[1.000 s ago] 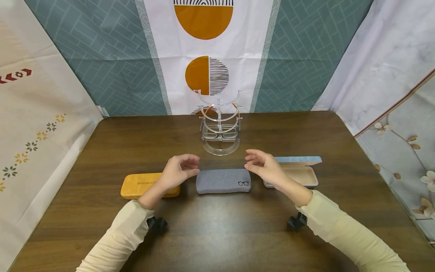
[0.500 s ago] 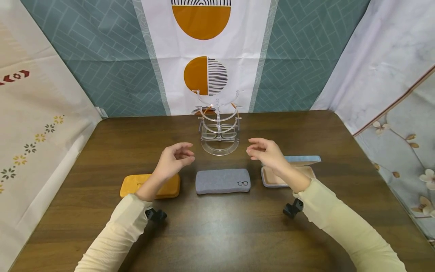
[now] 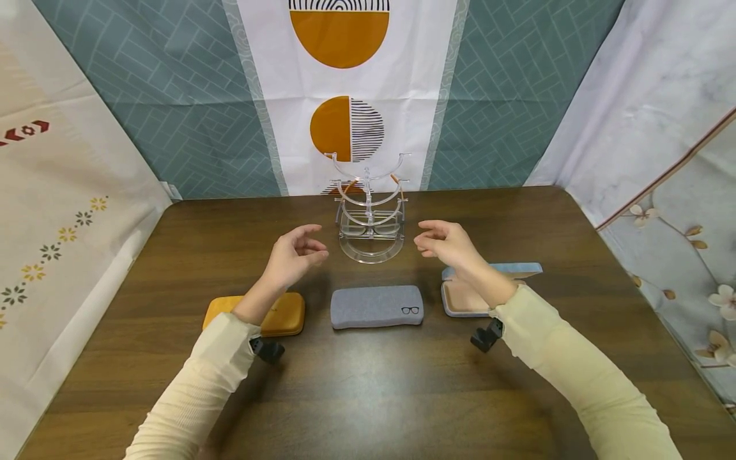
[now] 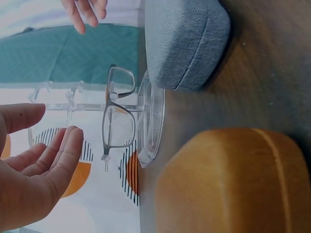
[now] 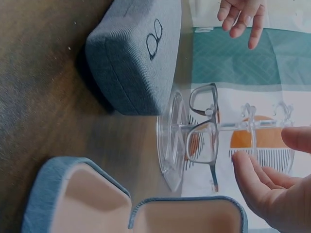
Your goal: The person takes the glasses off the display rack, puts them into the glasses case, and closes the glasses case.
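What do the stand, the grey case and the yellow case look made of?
Stand: clear, glossy plastic, probably acrylic; it is see-through and its edges catch light.
Grey case: matte fabric outside, judging by the fine ribbed weave.
Yellow case: smooth with a soft sheen, no weave showing; perhaps leather or imitation leather.

Glossy plastic stand (image 3: 368, 204); matt, cloth-textured grey case (image 3: 376, 306).

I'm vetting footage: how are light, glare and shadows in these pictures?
Head view: soft glare on the table, dark shadow beside the left sleeve; left wrist view: dimmer and duller, the yellow case large and cut off below; right wrist view: likewise dim, dark shadow along the grey case.
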The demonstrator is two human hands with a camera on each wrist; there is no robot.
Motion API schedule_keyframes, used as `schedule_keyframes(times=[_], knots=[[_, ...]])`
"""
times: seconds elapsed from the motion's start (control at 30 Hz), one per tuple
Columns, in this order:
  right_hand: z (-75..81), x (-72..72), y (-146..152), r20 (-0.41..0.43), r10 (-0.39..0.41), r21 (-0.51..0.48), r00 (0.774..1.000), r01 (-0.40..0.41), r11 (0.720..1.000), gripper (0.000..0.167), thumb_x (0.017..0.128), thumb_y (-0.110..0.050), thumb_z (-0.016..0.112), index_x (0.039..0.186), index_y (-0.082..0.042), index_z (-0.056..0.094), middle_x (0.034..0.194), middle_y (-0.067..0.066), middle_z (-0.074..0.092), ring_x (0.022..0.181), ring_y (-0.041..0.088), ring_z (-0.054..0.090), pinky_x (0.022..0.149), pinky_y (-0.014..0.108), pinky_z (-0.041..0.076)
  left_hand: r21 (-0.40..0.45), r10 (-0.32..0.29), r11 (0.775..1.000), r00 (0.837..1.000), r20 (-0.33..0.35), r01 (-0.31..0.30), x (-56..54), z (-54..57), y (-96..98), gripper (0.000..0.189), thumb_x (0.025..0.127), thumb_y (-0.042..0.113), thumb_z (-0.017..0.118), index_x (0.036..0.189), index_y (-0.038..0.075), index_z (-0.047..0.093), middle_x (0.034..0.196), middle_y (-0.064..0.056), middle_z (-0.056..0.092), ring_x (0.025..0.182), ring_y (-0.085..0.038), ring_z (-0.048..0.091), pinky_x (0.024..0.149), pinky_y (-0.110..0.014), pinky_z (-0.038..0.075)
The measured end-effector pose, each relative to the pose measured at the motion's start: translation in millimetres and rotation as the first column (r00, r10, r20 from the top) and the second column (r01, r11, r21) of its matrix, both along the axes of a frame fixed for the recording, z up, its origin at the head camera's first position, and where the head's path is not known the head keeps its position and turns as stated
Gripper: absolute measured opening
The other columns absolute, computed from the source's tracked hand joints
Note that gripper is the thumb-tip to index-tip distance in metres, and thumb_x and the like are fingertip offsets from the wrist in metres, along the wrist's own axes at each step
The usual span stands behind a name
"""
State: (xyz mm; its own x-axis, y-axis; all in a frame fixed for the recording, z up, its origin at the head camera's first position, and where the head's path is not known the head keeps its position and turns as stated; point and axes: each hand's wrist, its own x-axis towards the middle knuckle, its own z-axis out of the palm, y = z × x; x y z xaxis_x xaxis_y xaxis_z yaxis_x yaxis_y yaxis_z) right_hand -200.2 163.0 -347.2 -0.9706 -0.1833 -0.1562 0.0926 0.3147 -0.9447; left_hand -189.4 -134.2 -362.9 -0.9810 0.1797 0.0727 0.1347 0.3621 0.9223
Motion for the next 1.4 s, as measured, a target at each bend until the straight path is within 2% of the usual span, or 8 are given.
schedule_keyframes(times=[0.3, 0.53, 0.6, 0.87, 1.07, 1.27, 1.4], knots=[[2.3, -15.8, -1.3, 0.025, -0.007, 0.029, 1.000, 0.006, 1.000, 0.049, 0.090, -0.008, 0.056, 0.134, 0.003, 0.039, 0.115, 0.023, 0.054, 0.106, 0.037, 0.053, 0.083, 0.036, 0.049, -0.024, 0.017, 1.000, 1.000, -0.003, -0.017, -14.0, 4.6, 2.2, 0.055, 0.082, 0.001, 0.064, 0.132, 0.002, 0.042, 0.096, -0.022, 0.062, 0.080, -0.036, 0.061, 0.069, -0.035, 0.052], [4.5, -26.1, -2.0, 0.034, -0.001, 0.047, 0.999, -0.001, 0.999, 0.050, 0.090, -0.009, 0.055, 0.135, 0.003, 0.037, 0.118, 0.022, 0.052, 0.106, 0.037, 0.054, 0.083, 0.034, 0.049, 0.009, 0.052, 0.999, 0.997, 0.064, -0.052, -27.8, 0.7, 1.1, 0.058, 0.083, 0.001, 0.063, 0.136, 0.004, 0.038, 0.101, -0.023, 0.061, 0.085, -0.036, 0.060, 0.074, -0.043, 0.051], [4.8, -29.0, -2.6, 0.030, 0.004, 0.059, 1.000, -0.005, 0.998, 0.050, 0.090, -0.010, 0.056, 0.135, 0.003, 0.037, 0.118, 0.022, 0.053, 0.104, 0.035, 0.055, 0.081, 0.033, 0.050, 0.032, 0.061, 0.997, 0.995, 0.079, -0.064, -31.3, -0.1, 1.2, 0.058, 0.083, 0.000, 0.062, 0.136, 0.004, 0.038, 0.102, -0.024, 0.060, 0.091, -0.041, 0.057, 0.076, -0.046, 0.050], [5.5, -40.2, -7.2, 0.042, 0.000, 0.073, 0.999, -0.003, 0.997, 0.052, 0.090, -0.010, 0.056, 0.137, 0.001, 0.036, 0.121, 0.022, 0.050, 0.104, 0.035, 0.055, 0.084, 0.033, 0.049, 0.076, 0.100, 0.991, 0.988, 0.118, -0.109, -44.9, -3.9, 1.2, 0.058, 0.083, -0.002, 0.061, 0.136, 0.004, 0.038, 0.104, -0.023, 0.059, 0.087, -0.028, 0.060, 0.079, -0.046, 0.049], [6.8, -47.4, -12.7, 0.076, -0.021, 0.056, 0.997, 0.016, 0.998, 0.053, 0.090, -0.010, 0.057, 0.137, 0.000, 0.036, 0.125, 0.020, 0.049, 0.104, 0.034, 0.055, 0.084, 0.033, 0.049, 0.090, 0.126, 0.986, 0.978, 0.164, -0.142, -55.5, -6.3, 1.6, 0.059, 0.084, 0.000, 0.061, 0.137, 0.006, 0.037, 0.111, -0.024, 0.056, 0.096, -0.033, 0.058, 0.081, -0.042, 0.049], [4.3, -54.1, -17.4, 0.094, -0.035, 0.047, 0.995, 0.031, 0.998, 0.053, 0.090, -0.009, 0.056, 0.137, 0.000, 0.036, 0.127, 0.021, 0.047, 0.109, 0.038, 0.052, 0.086, 0.036, 0.047, 0.112, 0.118, 0.985, 0.985, 0.129, -0.132, -59.9, -6.6, 3.2, 0.056, 0.083, 0.001, 0.063, 0.134, 0.002, 0.039, 0.111, -0.026, 0.056, 0.089, -0.026, 0.061, 0.075, -0.036, 0.052], [1.2, -59.6, -20.2, 0.111, -0.037, 0.064, 0.993, 0.030, 0.998, 0.054, 0.090, -0.010, 0.055, 0.138, 0.000, 0.034, 0.131, 0.021, 0.043, 0.111, 0.039, 0.049, 0.088, 0.038, 0.046, 0.101, 0.121, 0.986, 0.982, 0.142, -0.136, -64.6, -7.5, 6.0, 0.057, 0.084, -0.001, 0.061, 0.135, 0.002, 0.038, 0.113, -0.025, 0.055, 0.095, -0.030, 0.060, 0.077, -0.038, 0.051]])
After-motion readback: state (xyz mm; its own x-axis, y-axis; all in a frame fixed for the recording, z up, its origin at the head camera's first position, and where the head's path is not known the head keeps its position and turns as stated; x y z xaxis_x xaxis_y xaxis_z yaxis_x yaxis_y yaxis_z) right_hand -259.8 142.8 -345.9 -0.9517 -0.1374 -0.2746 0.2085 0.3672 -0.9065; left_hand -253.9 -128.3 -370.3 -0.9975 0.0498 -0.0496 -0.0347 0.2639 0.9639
